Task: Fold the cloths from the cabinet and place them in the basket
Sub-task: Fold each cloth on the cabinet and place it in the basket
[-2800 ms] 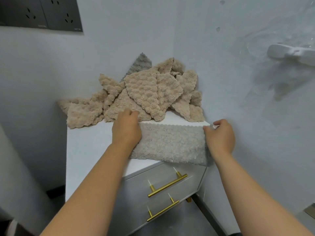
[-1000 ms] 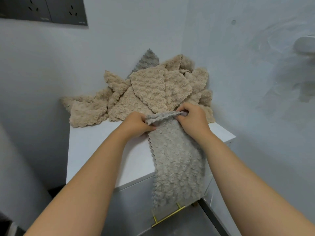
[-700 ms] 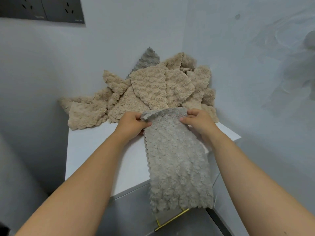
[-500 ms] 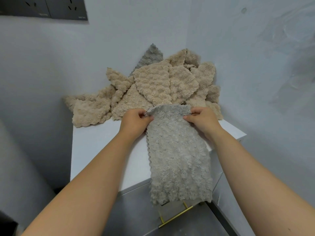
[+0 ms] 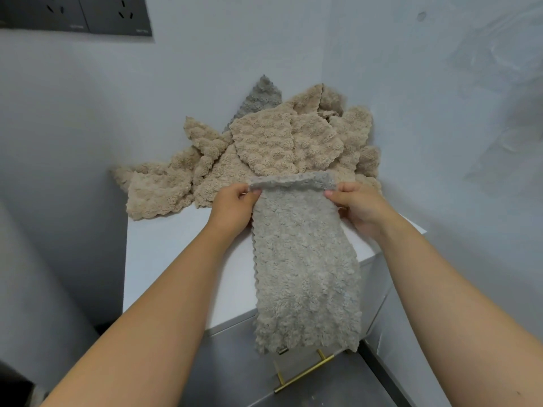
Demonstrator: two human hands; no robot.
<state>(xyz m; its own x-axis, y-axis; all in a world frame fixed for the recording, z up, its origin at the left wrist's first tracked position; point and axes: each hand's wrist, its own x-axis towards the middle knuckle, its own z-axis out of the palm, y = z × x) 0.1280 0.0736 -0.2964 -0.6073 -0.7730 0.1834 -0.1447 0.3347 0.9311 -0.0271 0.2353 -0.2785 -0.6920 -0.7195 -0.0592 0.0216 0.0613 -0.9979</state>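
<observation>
Grey, fluffy fabric hung between both hands: the grey cloth, already doubled into a long strip, was held by its top edge just in front of the beige cloth pile. The left hand had its fingers pinched on the strip's upper left corner, and the right hand had its fingers pinched on the upper right corner. From there the strip draped toward the person, across the white worktop and over its front edge, its lower end covering part of a brass drawer handle. Behind the pile, in the wall corner, another grey cloth's tip stood up.
</observation>
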